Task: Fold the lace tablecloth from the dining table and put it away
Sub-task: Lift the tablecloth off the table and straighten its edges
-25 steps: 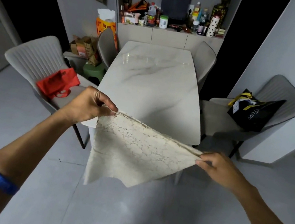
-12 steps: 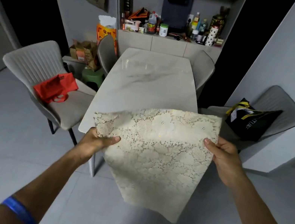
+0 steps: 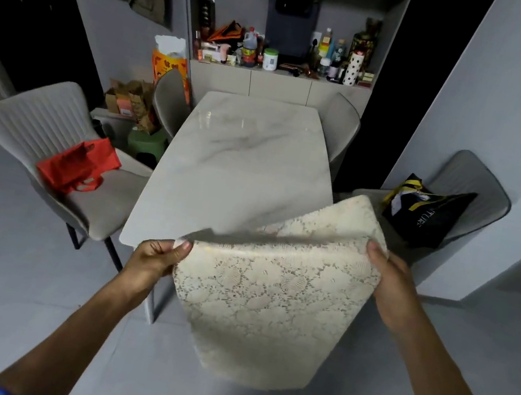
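The cream lace tablecloth (image 3: 274, 290), folded into a smaller panel, hangs in the air in front of the near end of the marble dining table (image 3: 239, 172). My left hand (image 3: 156, 257) pinches its upper left corner at the table's near edge. My right hand (image 3: 391, 285) grips its right edge, thumb on top. A far flap of the cloth bends over beyond the held edge, and its top right part rises over the table's near right corner. The lower part hangs freely above the floor.
A grey chair (image 3: 53, 140) on the left carries a red bag (image 3: 78, 163); a grey chair (image 3: 469, 189) on the right carries a black bag (image 3: 423, 212). Two more chairs stand at the table's far end before a cluttered shelf (image 3: 283, 58). Grey tiled floor surrounds me.
The cloth went from stretched flat between my hands to held upright, and now its top flap folds over away from me. Both hands have shifted right and slightly down; the view moved closer.
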Demonstrator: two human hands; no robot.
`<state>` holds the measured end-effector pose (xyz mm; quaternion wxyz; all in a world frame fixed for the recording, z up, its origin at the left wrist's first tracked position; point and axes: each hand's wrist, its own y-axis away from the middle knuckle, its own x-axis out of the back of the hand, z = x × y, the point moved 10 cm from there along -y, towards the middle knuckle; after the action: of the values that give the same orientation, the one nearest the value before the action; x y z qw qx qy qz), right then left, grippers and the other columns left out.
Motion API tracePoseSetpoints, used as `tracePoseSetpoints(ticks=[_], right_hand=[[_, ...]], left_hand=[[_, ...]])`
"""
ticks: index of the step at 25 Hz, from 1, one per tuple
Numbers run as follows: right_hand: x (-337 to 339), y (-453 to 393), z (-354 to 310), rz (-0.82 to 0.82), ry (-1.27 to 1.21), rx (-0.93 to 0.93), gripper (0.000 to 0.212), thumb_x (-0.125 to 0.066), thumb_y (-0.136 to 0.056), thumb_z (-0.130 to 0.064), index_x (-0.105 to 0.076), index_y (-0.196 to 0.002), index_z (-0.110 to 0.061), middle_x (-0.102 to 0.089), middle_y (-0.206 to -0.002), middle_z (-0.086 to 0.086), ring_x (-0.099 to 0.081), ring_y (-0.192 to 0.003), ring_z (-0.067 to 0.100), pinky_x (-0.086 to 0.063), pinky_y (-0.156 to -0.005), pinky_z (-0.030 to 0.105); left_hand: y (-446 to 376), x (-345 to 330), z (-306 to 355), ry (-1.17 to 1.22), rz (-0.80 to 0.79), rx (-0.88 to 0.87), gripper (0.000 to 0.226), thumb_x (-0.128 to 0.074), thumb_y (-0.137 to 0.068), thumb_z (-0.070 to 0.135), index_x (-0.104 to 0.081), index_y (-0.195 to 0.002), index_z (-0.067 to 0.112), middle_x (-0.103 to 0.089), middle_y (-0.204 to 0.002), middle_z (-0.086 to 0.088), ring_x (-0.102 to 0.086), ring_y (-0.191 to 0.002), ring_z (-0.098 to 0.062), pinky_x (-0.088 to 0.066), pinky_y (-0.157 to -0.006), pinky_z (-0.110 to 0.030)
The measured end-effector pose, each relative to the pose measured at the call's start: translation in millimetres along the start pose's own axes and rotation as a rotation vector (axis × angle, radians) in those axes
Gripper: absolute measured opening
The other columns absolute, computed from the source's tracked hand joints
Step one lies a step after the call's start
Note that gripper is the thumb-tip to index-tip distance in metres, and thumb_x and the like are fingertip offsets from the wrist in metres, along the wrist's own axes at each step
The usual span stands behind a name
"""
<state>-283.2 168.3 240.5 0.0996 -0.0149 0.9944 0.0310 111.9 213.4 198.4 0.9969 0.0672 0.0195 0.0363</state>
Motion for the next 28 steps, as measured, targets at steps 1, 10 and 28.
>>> tracePoseSetpoints(ticks=[1, 10, 28], right_hand=[[1.1, 5.6, 13.1, 0.000, 0.043, -0.053, 0.035, -0.067, -0.083, -0.038, -0.074, -0.106, -0.013, -0.074, -0.109, 0.013, -0.069, -0.105, 0.029, -0.055, -0.085, 0.040], [-4.7, -16.5, 30.8, 0.053, -0.065, -0.096, 0.035, -0.059, -0.092, -0.030, -0.069, -0.111, -0.004, -0.073, -0.110, 0.017, -0.070, -0.102, 0.029, -0.056, -0.083, 0.036], [-129.8, -239.7, -83.0, 0.181, 0.031, -0.027, 0.027, -0.071, -0.086, -0.027, -0.074, -0.103, -0.008, -0.076, -0.099, 0.013, -0.072, -0.090, 0.025, -0.058, -0.075, 0.034]], left_hand=[[-1.8, -3.9, 4.6, 0.011, 0.002, -0.010, 0.028, -0.067, -0.082, 0.031, -0.079, -0.088, 0.008, -0.078, -0.089, -0.013, -0.073, -0.078, -0.018, -0.057, -0.067, -0.023], [-27.7, 3.1, 38.2, -0.003, 0.080, -0.096, 0.023, -0.060, -0.094, 0.018, -0.075, -0.082, 0.005, -0.076, -0.067, -0.005, -0.066, -0.045, -0.009, -0.048, -0.041, -0.015], [-280.4, 114.2, 165.0, 0.071, 0.029, 0.095, 0.018, -0.061, -0.094, 0.018, -0.072, -0.099, 0.005, -0.078, -0.087, -0.005, -0.069, -0.078, -0.020, -0.061, -0.060, -0.027]])
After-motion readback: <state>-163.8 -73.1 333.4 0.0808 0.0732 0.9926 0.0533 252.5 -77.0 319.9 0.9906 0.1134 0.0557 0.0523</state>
